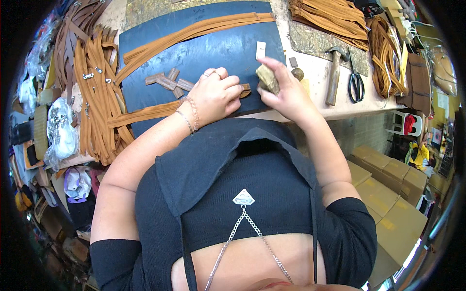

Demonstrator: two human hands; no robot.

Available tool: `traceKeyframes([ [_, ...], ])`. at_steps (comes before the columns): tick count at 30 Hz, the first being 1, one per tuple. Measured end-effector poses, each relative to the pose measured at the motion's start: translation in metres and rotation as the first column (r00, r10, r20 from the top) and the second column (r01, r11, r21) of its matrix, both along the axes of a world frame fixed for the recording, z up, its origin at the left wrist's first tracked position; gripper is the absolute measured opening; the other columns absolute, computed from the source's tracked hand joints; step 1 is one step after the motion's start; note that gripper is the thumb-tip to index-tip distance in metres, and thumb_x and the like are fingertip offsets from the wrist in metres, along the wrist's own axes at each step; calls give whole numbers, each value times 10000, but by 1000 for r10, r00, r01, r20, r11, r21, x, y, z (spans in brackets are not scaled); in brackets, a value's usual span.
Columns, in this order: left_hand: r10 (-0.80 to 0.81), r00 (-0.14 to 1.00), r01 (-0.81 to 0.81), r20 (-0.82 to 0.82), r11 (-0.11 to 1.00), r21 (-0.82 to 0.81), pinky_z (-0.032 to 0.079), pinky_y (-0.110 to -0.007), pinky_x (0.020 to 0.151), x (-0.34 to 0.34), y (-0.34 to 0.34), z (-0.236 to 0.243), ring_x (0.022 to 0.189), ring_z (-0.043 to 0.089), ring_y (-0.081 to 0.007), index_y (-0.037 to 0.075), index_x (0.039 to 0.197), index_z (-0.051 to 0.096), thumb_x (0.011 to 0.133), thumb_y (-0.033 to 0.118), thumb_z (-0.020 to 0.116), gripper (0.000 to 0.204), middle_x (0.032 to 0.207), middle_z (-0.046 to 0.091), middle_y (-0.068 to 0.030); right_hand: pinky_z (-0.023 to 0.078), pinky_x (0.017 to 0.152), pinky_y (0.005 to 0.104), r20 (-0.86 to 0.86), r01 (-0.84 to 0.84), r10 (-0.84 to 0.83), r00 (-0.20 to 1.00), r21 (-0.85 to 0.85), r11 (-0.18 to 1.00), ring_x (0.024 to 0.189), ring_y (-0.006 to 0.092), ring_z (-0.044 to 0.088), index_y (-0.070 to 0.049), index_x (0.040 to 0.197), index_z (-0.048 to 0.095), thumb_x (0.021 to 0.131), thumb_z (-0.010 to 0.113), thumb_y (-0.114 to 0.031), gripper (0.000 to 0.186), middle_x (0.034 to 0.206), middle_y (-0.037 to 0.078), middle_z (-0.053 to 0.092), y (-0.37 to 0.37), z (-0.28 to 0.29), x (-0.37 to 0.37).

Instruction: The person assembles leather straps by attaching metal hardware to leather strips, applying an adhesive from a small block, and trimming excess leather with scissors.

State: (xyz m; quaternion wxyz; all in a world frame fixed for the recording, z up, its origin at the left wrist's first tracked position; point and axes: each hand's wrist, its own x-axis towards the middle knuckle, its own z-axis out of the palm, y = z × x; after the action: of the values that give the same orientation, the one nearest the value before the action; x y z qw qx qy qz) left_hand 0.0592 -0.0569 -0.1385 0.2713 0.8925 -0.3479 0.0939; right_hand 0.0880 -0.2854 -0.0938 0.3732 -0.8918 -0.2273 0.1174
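My left hand (217,94) is closed, its curled fingers pressing on a tan zipper tape (145,114) that lies along the near edge of a dark blue board (228,53). The end of that tape shows just right of my knuckles. In my right hand (293,97) is a rough, yellowish-beige block (267,79), gripped between thumb and fingers beside the tape's end. Several short brown strips (167,81) lie loosely crossed to the left of my left hand. Farther off, long tan zipper tapes (194,29) stretch across the board.
Right of the board lie a hammer (334,77), black-handled scissors (356,88) and a small white piece (260,50). Bundles of tan zipper tape (335,22) rest at the far right. More tapes with metal pulls (94,97) hang at the left. Cardboard boxes (388,213) stand below right.
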Motion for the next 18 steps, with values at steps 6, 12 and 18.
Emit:
traceKeyframes([
  [6,18,999,-18,37,1000,-10,453,-372,805,1,0,3,841,532,-235,85,856,653,709,165,713,177,834,554,-31,496,911,398,76,-62,74,994,-151,987,1066,326,601,-223,1411,451,777,719,-88,701,1122,143,576,18,0,-8],
  [12,24,999,-24,38,1000,-3,449,-363,799,0,-1,7,842,535,-237,87,852,647,736,174,710,158,853,558,-36,469,988,382,-108,-147,125,986,-224,964,1164,318,576,-172,1431,430,779,709,-77,715,1237,145,572,-8,20,-2],
  [18,105,977,-108,-186,994,-6,476,-382,813,14,-7,11,884,563,-270,64,885,664,827,174,698,129,908,572,-68,440,1042,400,31,-50,49,998,31,998,1243,343,538,-183,1418,438,808,720,-164,672,1335,172,544,-7,14,-6],
])
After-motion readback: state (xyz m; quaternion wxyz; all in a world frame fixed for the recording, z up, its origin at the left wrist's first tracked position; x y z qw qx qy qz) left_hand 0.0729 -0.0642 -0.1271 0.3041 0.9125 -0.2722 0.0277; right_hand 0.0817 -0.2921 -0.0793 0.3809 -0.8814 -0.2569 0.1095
